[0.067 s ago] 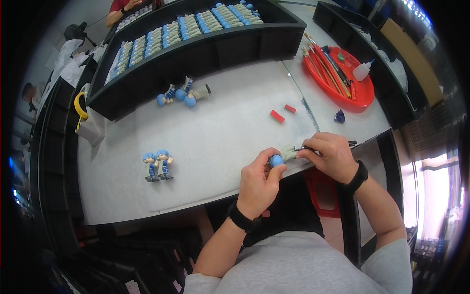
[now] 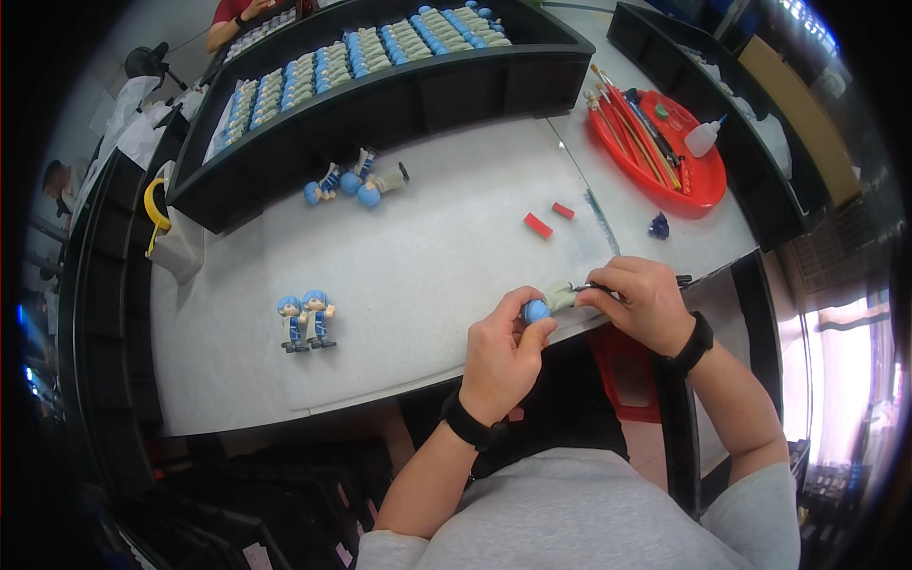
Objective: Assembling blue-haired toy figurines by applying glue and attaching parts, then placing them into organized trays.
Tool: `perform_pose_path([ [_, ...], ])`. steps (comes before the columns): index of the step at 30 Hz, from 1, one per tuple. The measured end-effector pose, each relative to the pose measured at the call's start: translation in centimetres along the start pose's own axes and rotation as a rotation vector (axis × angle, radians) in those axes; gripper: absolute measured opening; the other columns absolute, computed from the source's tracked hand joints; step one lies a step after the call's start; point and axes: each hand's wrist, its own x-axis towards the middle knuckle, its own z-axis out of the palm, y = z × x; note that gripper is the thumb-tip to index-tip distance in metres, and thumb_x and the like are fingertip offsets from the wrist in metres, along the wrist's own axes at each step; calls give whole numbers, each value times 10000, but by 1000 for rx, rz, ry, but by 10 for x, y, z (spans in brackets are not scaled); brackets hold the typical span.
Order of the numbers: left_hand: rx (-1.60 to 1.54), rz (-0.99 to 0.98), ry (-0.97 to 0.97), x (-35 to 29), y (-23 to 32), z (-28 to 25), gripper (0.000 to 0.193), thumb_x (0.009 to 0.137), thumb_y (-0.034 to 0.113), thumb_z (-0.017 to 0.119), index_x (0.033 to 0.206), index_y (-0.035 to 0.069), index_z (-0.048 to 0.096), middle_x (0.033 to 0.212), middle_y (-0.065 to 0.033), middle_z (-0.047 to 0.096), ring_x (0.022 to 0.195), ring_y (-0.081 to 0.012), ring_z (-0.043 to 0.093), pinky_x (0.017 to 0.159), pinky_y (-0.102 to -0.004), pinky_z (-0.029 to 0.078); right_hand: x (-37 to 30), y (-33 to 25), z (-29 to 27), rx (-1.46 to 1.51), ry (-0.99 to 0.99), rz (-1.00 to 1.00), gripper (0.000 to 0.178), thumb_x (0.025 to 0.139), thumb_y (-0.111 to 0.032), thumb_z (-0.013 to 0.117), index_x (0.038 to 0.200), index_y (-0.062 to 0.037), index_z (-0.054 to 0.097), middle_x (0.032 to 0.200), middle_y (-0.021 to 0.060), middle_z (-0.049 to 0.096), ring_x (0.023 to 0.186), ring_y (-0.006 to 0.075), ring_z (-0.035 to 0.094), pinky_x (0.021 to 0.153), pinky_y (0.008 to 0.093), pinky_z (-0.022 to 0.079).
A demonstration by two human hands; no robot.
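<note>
Near the table's front edge, my left hand [image 2: 506,351] is closed around a small figurine [image 2: 560,295] with a round blue head and a pale grey-green body. Its head lies between my thumb and fingers, and the body points right. My right hand [image 2: 638,302] pinches a slim, dark, pen-like tool [image 2: 684,280]. The tool's front end is at the figurine's lower body; its exact tip is too small to make out. Two similar blue-haired figurines [image 2: 306,321] stand side by side at the left of the table. Several more figurines [image 2: 356,180] lie farther back.
Behind them, a black crate [image 2: 380,104] holds rows of figurines. A red tray [image 2: 708,185] with brushes and a white bottle [image 2: 703,139] sits at the right. Two red blocks [image 2: 539,225] and a dark blue lump [image 2: 659,225] lie nearby. A yellow-and-white tape dispenser [image 2: 179,247] stands left.
</note>
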Motion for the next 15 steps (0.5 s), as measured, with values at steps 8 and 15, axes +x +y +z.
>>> perform_pose_path([
  [8,14,12,-7,0,0,-1,217,807,-36,539,1023,-40,513,783,-39,548,655,-54,545,610,-170,459,0,1,0,17,-7,-7,208,687,-257,690,713,-67,606,610,55,530,559,230,544,486,323,414],
  [15,-12,49,27,2,-5,2,190,797,-20,554,984,-25,523,685,-45,539,591,-61,528,552,-191,440,0,0,2,26,16,23,207,683,-249,693,712,-63,607,613,59,534,560,234,545,491,319,417],
])
